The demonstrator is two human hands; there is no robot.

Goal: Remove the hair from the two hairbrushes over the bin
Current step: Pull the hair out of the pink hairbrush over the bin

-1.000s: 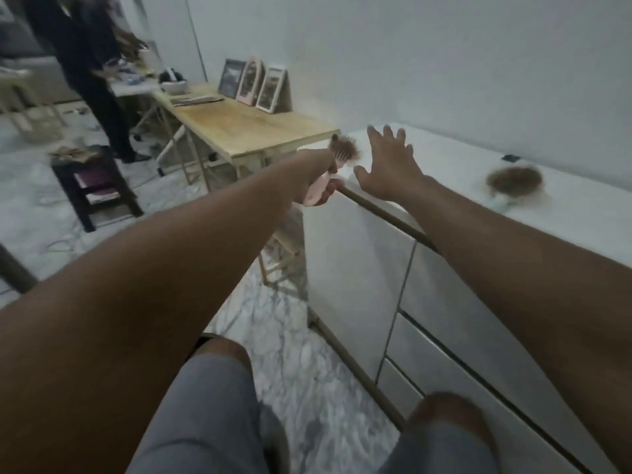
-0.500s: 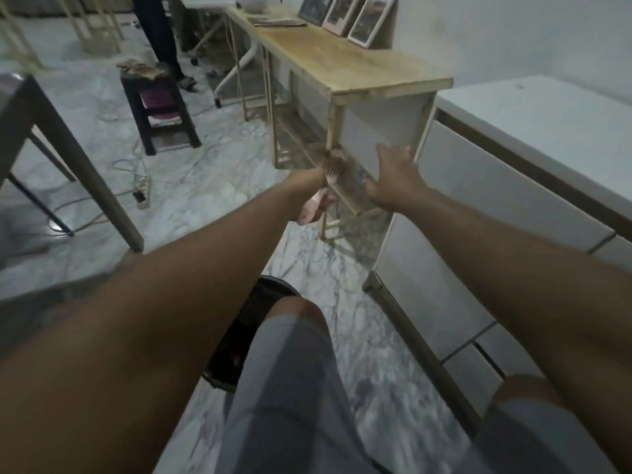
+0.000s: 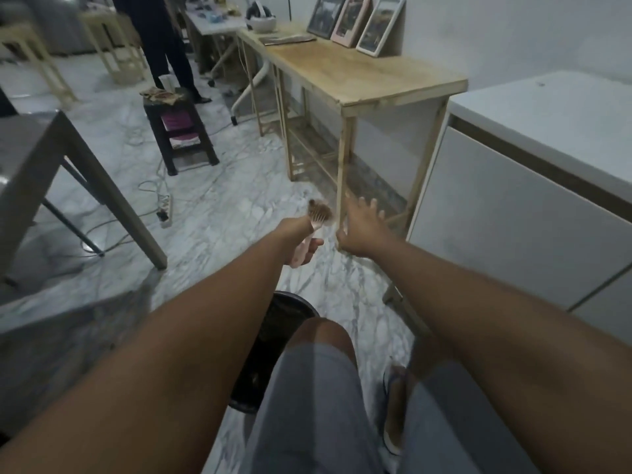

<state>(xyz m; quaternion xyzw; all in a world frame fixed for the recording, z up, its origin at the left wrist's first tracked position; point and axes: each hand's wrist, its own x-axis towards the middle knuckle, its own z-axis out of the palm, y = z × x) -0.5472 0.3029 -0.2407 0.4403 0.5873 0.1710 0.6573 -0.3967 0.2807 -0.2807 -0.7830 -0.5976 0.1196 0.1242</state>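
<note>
My left hand (image 3: 301, 239) grips the handle of a pink hairbrush (image 3: 313, 230) whose bristles hold a tuft of brown hair (image 3: 320, 211). Just to the right of the brush, my right hand (image 3: 360, 225) is held out with its fingers spread, not touching the brush. A black bin (image 3: 273, 323) stands on the floor below my arms, partly hidden by my left forearm and my knee. The second hairbrush is out of view.
A white cabinet (image 3: 533, 186) stands on the right, a wooden table (image 3: 362, 80) with picture frames beyond it. A grey table (image 3: 44, 159) is on the left. A black stool (image 3: 181, 131), a power strip with cables (image 3: 166, 206) and a standing person (image 3: 160, 35) are farther back.
My view has swung from the cabinet top down to the floor. Both hands have come lower, away from the cabinet, the left still holding the brush. The bin has come into view.
</note>
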